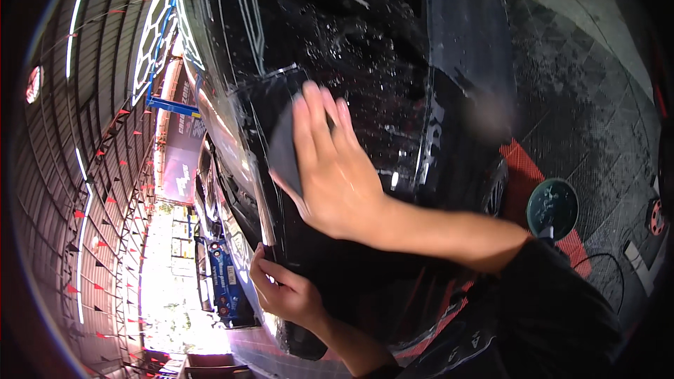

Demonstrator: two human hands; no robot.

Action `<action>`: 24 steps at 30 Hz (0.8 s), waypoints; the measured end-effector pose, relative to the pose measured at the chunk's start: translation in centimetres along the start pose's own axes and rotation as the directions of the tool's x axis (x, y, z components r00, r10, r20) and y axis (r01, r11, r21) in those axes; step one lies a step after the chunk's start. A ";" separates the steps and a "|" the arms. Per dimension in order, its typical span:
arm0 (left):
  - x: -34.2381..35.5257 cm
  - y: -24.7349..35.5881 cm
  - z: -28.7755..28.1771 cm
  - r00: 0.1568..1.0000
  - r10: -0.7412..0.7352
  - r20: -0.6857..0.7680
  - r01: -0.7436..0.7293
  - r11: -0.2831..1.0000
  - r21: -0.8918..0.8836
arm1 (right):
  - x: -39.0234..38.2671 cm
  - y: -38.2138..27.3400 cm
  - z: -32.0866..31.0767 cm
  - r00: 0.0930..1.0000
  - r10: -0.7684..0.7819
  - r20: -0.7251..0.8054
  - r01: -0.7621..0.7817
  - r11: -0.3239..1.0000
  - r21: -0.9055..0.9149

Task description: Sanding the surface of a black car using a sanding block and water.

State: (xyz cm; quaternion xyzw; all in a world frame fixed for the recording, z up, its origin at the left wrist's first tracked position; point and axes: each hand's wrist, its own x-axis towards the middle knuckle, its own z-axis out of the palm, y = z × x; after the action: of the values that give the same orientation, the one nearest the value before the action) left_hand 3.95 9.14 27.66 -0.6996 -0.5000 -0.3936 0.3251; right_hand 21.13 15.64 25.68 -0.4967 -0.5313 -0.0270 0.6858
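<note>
A black, glossy car body panel (pixel 379 49) fills the middle of the view, covered in water drops and wet streaks. My right hand (pixel 337 168) lies over the panel with its fingers stretched out and its thumb apart. Between thumb and fingers shows a smooth dark grey patch (pixel 284 144); I cannot tell whether it is a pad or part of the surface. Lower left, my left hand (pixel 288 295) is closed at the panel's side edge, thumb and fingers pinched together. Whatever it pinches is too thin or hidden to name.
On the right, a dark green round bucket (pixel 552 207) stands on red floor matting (pixel 523 168), beside wet grey floor tiles (pixel 562 77). A cable (pixel 621 274) and a white flat piece (pixel 639 267) lie farther right. Another vehicle (pixel 228 277) and a blue frame (pixel 172 107) appear at left.
</note>
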 end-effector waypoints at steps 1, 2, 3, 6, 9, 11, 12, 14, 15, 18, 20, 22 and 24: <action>0.0 0.4 0.2 1.000 0.005 -0.009 -0.005 1.000 -0.014 | 1.0 0.4 0.0 1.000 -0.007 -0.024 0.006 0.999 -0.041; 0.0 0.5 0.2 1.000 0.000 -0.022 0.000 1.000 -0.012 | 0.1 0.0 0.1 1.000 0.005 -0.008 -0.005 1.000 -0.029; 0.1 0.8 0.1 1.000 -0.017 -0.025 0.017 1.000 -0.019 | -1.3 -0.5 0.1 1.000 0.022 0.005 -0.023 1.000 0.014; 0.1 0.2 -0.1 1.000 -0.013 -0.016 0.013 1.000 0.012 | -8.5 -1.5 0.3 0.990 0.028 0.141 -0.049 0.987 0.155; -0.1 -0.7 0.1 1.000 0.011 -0.024 -0.012 1.000 -0.021 | -9.3 -2.2 0.4 0.990 0.046 0.132 -0.065 0.988 0.142; -0.4 -1.1 0.5 1.000 -0.015 0.001 0.015 0.996 -0.082 | -5.0 -1.5 0.5 0.997 0.081 0.000 -0.081 0.989 0.121; -0.3 -0.6 0.5 1.000 -0.012 0.011 0.013 0.997 -0.080 | -3.2 -1.0 0.6 0.992 0.103 -0.072 -0.095 0.989 0.110; 0.0 0.1 0.1 0.998 0.007 0.060 -0.003 0.997 -0.078 | -4.3 -1.0 0.3 0.994 0.100 -0.048 -0.094 0.990 0.102; 0.0 0.0 -0.2 0.998 0.011 0.056 -0.006 0.996 -0.090 | -6.4 -1.7 0.2 0.994 0.107 0.006 -0.107 0.986 0.125; 0.0 -1.4 -0.8 0.997 0.002 0.073 0.003 0.997 -0.073 | -13.8 -3.5 0.3 0.985 0.095 0.141 -0.119 0.977 0.178; 0.3 -1.2 -1.2 0.995 0.007 0.097 0.004 0.994 -0.110 | -12.6 -3.5 0.6 0.989 0.121 0.084 -0.134 0.976 0.171; 0.5 -0.6 -1.4 0.983 0.012 0.184 0.018 0.987 -0.157 | -8.3 -2.3 0.2 0.988 0.142 0.054 -0.148 0.982 0.119; 1.1 -1.9 -2.0 0.964 0.002 0.267 0.048 0.982 -0.181 | -7.7 -1.7 1.0 0.988 0.147 -0.038 -0.142 0.985 0.096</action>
State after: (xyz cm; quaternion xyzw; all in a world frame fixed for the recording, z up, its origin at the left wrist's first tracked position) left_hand 1.83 8.46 29.66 -0.7676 -0.5081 -0.3448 0.1837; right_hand 16.13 11.77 20.92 -0.5007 -0.4789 0.0363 0.7201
